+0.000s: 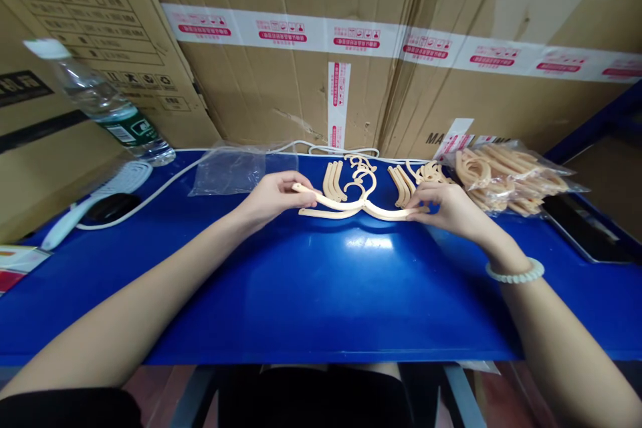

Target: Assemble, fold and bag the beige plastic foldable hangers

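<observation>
My left hand (pixel 273 202) is closed in a pinch on the left arm of a beige plastic folding clothes hanger (pixel 331 202). Thumb and fingers of my right hand (pixel 451 208) close around the end of its right arm. Its hook stands up at the middle joint, pointing away from me. Just below it, another beige arm (pixel 328 214) lies close alongside; whether it belongs to the same hanger I cannot tell. Behind are a left row of loose hanger arms (pixel 333 180), a right row of arms (pixel 402 186) and several loose hooks (pixel 357 163).
A clear bag of beige hanger parts (pixel 506 174) lies right, near a dark phone (pixel 586 231). An empty plastic bag (pixel 228 170), white cable (pixel 170 190), hairbrush (pixel 95 199), black object (pixel 111 207) and water bottle (pixel 108 103) are left. Cardboard boxes (pixel 281 93) back the blue table (pixel 326 307).
</observation>
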Demonstrator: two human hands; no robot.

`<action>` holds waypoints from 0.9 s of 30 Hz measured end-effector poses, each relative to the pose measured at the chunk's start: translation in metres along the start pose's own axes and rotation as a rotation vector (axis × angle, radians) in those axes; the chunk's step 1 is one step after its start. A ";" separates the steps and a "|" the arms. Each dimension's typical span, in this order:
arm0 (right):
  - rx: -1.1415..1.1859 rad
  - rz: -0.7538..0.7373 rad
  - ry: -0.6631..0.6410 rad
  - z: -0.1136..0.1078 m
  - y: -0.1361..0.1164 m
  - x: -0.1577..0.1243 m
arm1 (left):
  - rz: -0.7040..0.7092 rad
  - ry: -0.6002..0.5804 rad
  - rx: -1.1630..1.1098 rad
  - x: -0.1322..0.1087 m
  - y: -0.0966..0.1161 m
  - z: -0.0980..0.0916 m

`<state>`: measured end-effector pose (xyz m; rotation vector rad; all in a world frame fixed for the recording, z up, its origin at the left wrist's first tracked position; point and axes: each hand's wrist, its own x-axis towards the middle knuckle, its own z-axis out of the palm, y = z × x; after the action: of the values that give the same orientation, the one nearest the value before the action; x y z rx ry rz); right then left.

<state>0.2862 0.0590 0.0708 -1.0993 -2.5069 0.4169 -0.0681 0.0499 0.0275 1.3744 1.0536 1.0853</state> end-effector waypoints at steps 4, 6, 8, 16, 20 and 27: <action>-0.039 0.066 -0.121 0.004 0.003 0.000 | 0.278 -0.203 0.582 0.001 -0.001 -0.008; -0.062 0.092 -0.154 0.006 0.001 0.000 | 0.406 -0.279 0.743 0.001 -0.002 -0.010; -0.072 0.119 -0.177 0.009 -0.001 0.000 | 0.484 -0.331 0.828 0.002 -0.004 -0.010; -0.128 0.181 -0.228 0.009 -0.005 0.000 | 0.434 -0.341 0.890 0.001 -0.004 -0.012; -0.111 0.217 -0.250 0.010 -0.004 -0.002 | 0.409 -0.341 0.871 -0.001 -0.003 -0.008; -0.203 0.282 -0.245 0.008 -0.005 -0.001 | 0.454 -0.262 0.916 0.001 -0.010 -0.004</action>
<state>0.2805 0.0543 0.0657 -1.5785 -2.6558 0.4002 -0.0725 0.0524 0.0175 2.5062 1.1115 0.6883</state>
